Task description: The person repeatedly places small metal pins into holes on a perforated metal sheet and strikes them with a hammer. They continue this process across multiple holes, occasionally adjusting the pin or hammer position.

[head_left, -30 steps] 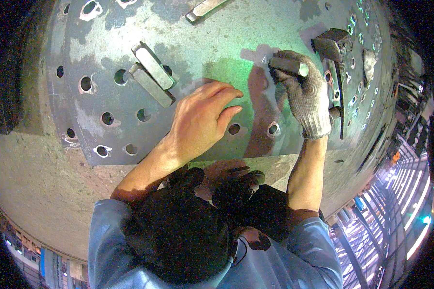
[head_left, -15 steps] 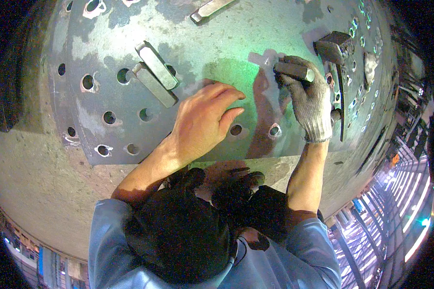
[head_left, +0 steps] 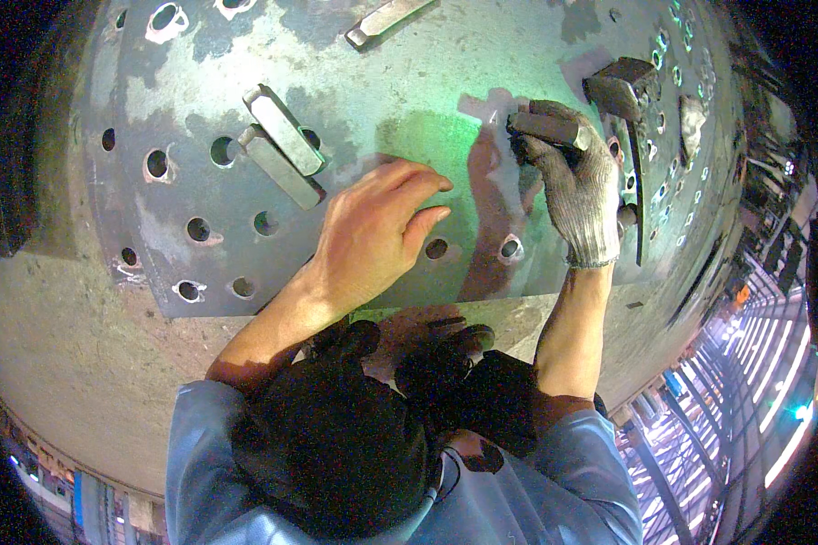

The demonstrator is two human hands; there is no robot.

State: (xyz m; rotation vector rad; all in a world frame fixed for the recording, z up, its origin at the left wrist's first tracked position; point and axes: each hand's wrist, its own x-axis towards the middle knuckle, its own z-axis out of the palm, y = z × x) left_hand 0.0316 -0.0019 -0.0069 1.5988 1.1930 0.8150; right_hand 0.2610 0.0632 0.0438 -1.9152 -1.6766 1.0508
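My bare left hand [head_left: 382,213] is held just over the near part of a drilled steel plate [head_left: 391,109], its fingers loosely curved. The thumb stands apart from the index finger, and nothing shows between them. A knitted work glove covers my right hand [head_left: 580,182], which is closed around a short steel bar [head_left: 550,130] held on its side above the plate. Two similar bars, one bright [head_left: 284,129] and one duller [head_left: 280,165], lie side by side beyond my left hand. Right of my gloved hand is a hammer with a blocky head [head_left: 620,89] and a thin dark handle [head_left: 641,200].
Another steel bar [head_left: 391,22] lies at the plate's far side. A crumpled pale glove [head_left: 693,129] rests beyond the hammer on the right. Round holes with rough rims, such as one hole [head_left: 436,249], dot the plate. Concrete floor [head_left: 73,336] borders its near and left edges.
The whole view has shifted slightly, so the plate and bars sit a little farther left. Both hands keep nearly the same pose, the right still gripping the steel bar.
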